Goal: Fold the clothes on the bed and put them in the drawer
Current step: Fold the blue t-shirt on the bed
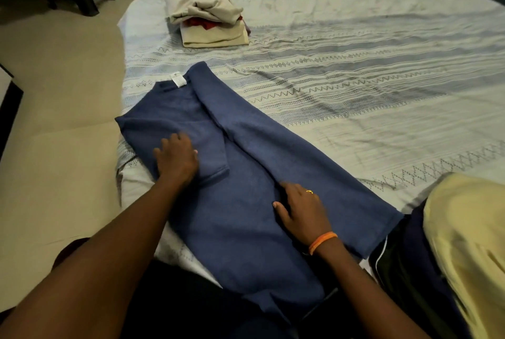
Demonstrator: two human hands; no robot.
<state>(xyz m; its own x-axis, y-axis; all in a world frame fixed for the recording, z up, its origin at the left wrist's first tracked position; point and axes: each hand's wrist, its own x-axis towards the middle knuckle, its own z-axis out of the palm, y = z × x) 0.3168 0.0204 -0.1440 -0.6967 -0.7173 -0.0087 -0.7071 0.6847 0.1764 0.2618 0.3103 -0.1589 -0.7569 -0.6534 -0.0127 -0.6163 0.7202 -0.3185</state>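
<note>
A blue shirt (pixel 246 174) lies spread on the near-left part of the bed (pixel 355 65), running from about ten o'clock, where its collar and white label (pixel 176 79) sit, down toward five o'clock at the near edge of the mattress. Its right side is folded inward in a long band over the middle, and the left sleeve is folded in across the chest. The left hand (pixel 176 158) rests flat on that folded sleeve at roughly nine o'clock from the shirt's centre, fingers spread and fairly straight, pressing the cloth rather than gripping it. The right hand (pixel 299 208) lies at about five o'clock from the left one, palm down beside the inner edge of the long fold, fingers relaxed and touching the fabric, holding nothing; it wears a ring (pixel 309 191) and an orange wristband (pixel 322 241). Well apart at twelve o'clock, near the far-left corner of the bed, stands a pile of folded clothes (pixel 210 14): beige and cream pieces with something red between them. At four o'clock, by the bed's near edge, lie a pale yellow garment (pixel 470 229) and a dark garment (pixel 401 265) with white trim, touching the shirt's hem.
</note>
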